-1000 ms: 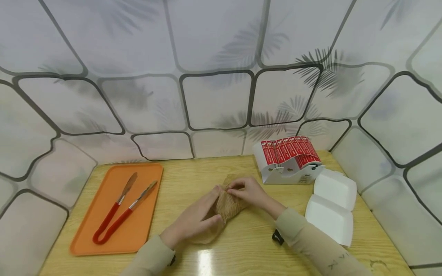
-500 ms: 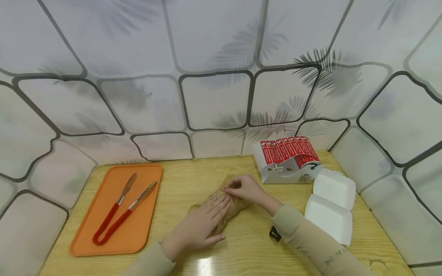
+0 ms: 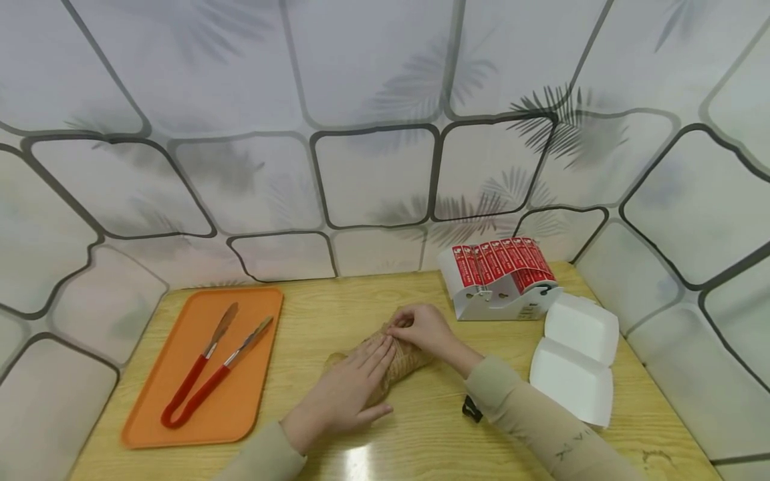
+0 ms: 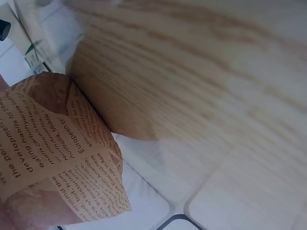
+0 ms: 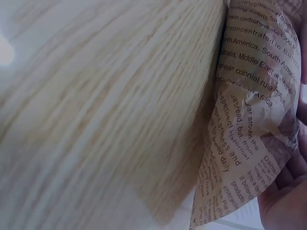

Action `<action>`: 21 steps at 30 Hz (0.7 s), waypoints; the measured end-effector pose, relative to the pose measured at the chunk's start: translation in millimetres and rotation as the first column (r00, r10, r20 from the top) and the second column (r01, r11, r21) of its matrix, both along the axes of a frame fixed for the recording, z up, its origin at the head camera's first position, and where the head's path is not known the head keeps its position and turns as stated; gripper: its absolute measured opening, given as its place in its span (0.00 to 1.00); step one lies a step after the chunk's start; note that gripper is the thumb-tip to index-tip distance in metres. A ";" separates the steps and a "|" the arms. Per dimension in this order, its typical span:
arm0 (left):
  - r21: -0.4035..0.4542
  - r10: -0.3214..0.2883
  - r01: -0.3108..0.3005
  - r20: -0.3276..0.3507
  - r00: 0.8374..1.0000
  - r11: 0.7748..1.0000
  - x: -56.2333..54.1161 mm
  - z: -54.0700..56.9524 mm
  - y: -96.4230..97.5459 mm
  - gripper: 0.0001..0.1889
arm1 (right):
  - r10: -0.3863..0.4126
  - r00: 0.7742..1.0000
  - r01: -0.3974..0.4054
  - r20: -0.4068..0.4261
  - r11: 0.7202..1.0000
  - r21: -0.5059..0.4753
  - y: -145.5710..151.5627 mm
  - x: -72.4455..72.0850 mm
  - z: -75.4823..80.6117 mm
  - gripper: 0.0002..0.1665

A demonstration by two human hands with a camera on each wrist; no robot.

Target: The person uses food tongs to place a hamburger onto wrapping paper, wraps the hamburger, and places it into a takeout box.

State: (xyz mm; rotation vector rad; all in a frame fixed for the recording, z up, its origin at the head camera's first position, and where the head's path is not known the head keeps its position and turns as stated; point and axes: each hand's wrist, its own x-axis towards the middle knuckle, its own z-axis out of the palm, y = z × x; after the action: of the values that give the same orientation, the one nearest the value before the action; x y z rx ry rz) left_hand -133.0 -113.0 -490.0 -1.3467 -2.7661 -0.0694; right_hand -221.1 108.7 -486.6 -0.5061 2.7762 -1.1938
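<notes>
A bundle in brown food wrapping paper (image 3: 412,361) with printed text lies on the wooden table in the head view; its contents are hidden. My left hand (image 3: 343,391) lies across its left part, fingers straight and flat on the paper, thumb out to the side. From the right, my right hand (image 3: 428,331) pinches the paper on top between thumb and forefinger, right by the left fingertips. Folded, creased wrapping paper (image 4: 57,143) fills the lower left of the left wrist view. In the right wrist view, the wrapping paper (image 5: 244,129) overlaps part of the right hand.
On the left, an orange tray (image 3: 249,401) carries red-handled tongs (image 3: 207,389). A white box with red labels (image 3: 502,274) stands at the back right, near an open white clamshell container (image 3: 571,381). A small black object (image 3: 472,409) lies by the right sleeve.
My left hand has gone from the bundle's left side to lying flat on top, and the loose paper there is now pressed down. The right hand keeps its pinch, shifting slightly left.
</notes>
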 end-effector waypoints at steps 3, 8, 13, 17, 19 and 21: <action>-0.001 0.002 -0.002 0.017 1.000 1.000 1.4 0.7 -0.3 0.48 | -0.030 1.000 0.030 -0.004 0.999 0.018 -2.1 -0.2 -1.0 0.06; 0.010 0.020 -0.020 0.028 0.999 1.000 1.9 0.0 0.0 0.50 | -0.029 0.999 0.030 -0.028 0.999 0.045 -4.4 -1.1 -3.8 0.05; 0.016 0.054 -0.055 0.067 0.996 0.998 1.1 -1.2 1.3 0.50 | -0.014 0.999 0.015 -0.050 0.999 0.031 -4.6 -0.2 -4.8 0.02; 0.016 0.065 -0.066 0.079 0.995 0.998 1.1 -2.2 2.1 0.51 | -0.035 0.999 0.034 -0.029 0.999 -0.027 -1.9 2.2 -3.7 0.05; 0.020 0.063 -0.064 0.068 0.996 0.998 0.6 -4.5 2.5 0.52 | -0.065 0.998 0.064 -0.016 0.996 -0.066 1.1 4.0 -2.7 0.07; 0.020 0.059 -0.060 0.055 0.997 0.998 0.3 -6.7 2.8 0.53 | -0.104 0.995 0.102 -0.009 0.990 -0.101 5.3 6.0 -1.7 0.09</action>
State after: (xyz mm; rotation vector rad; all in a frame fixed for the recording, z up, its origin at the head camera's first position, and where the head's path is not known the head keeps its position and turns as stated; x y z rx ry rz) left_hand -132.6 -110.2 -496.7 -1.2753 -2.8392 -0.1343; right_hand -215.1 114.0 -488.2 -0.3841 2.7964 -1.3618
